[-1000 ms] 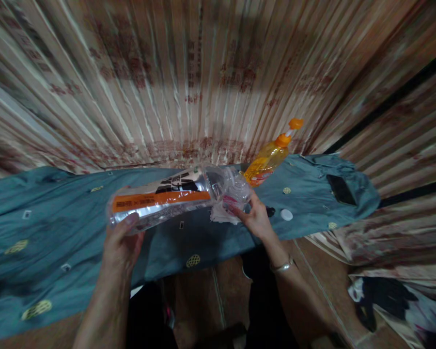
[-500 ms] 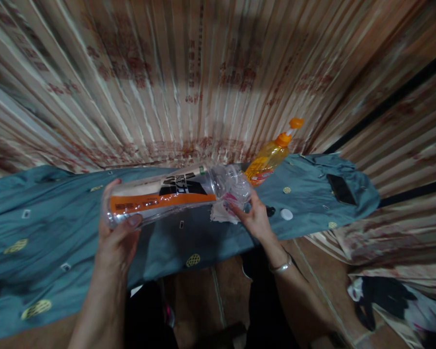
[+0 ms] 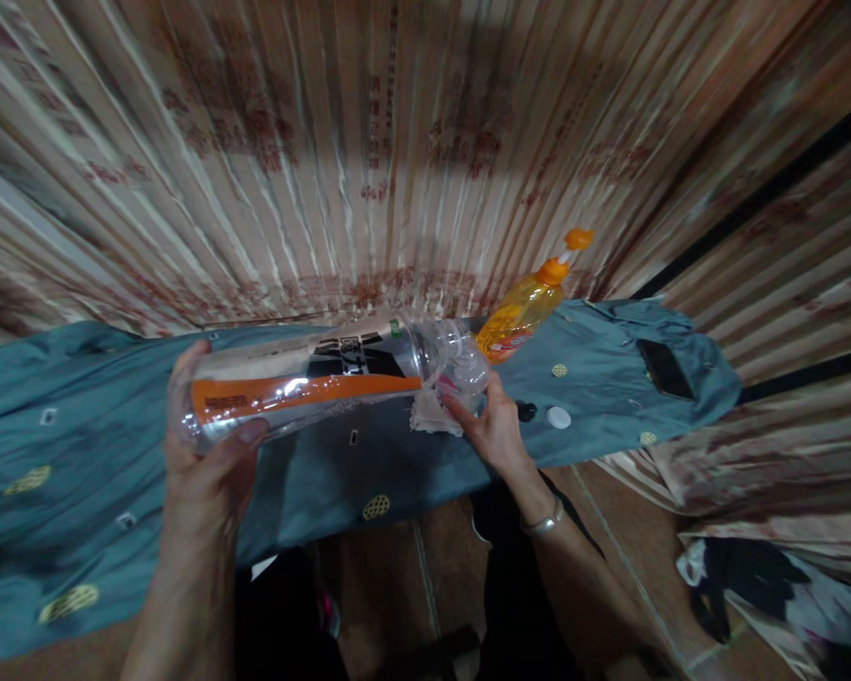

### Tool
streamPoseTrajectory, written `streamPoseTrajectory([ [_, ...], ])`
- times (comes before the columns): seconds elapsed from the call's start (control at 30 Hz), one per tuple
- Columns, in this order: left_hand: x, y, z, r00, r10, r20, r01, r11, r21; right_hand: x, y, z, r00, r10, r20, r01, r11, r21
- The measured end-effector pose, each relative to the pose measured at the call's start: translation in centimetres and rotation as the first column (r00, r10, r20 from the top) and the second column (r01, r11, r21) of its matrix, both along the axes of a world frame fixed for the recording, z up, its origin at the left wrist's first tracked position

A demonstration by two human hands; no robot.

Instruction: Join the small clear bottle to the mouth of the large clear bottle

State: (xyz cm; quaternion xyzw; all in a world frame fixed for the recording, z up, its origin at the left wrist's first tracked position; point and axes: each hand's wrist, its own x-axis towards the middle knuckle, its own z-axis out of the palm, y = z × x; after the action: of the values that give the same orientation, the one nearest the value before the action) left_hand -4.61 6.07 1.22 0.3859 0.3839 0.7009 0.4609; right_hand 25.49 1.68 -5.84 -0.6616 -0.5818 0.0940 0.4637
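My left hand (image 3: 217, 454) is wrapped round the base end of a large clear plastic bottle (image 3: 304, 383) with an orange, black and white label. The bottle lies nearly level above the blue-green cloth, its narrow end pointing right. There my right hand (image 3: 500, 426) grips a small clear plastic cup-like piece (image 3: 474, 369) that meets or overlaps the narrow end; I cannot make out whether one sits inside the other. Beneath them lies a crumpled white cloth or tissue (image 3: 432, 414), partly hidden. Behind the right hand stands an orange pump bottle (image 3: 521, 317) of yellow liquid.
Right of my right hand lie a small black object (image 3: 527, 411) and a white round cap (image 3: 558, 417). A black phone (image 3: 665, 369) rests farther right on the cloth-covered table (image 3: 312, 492). A pleated curtain (image 3: 326, 170) hangs behind; a bag-like bundle (image 3: 758, 586) is on the floor.
The large bottle's base end has shifted left and slightly towards me with my left hand. My right hand and the clear piece have barely moved.
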Motion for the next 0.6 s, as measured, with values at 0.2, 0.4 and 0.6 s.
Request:
streamPoseTrajectory([
  [0.2,-0.29,0.22,0.48,1.000,0.012,0.000,-0.012,0.999,0.034,-0.35,0.01,-0.42,0.998,-0.029,0.062,0.028,0.999,0.028],
  [0.4,-0.71,0.23,0.18,0.998,0.011,-0.062,-0.006,0.997,0.075,-0.33,0.09,-0.87,0.995,-0.045,0.090,0.041,0.998,0.045],
  [0.6,-0.56,-0.17,0.31,0.994,0.018,-0.108,-0.006,0.994,0.108,-0.28,0.09,-0.98,0.997,-0.027,0.070,0.023,0.998,0.051],
])
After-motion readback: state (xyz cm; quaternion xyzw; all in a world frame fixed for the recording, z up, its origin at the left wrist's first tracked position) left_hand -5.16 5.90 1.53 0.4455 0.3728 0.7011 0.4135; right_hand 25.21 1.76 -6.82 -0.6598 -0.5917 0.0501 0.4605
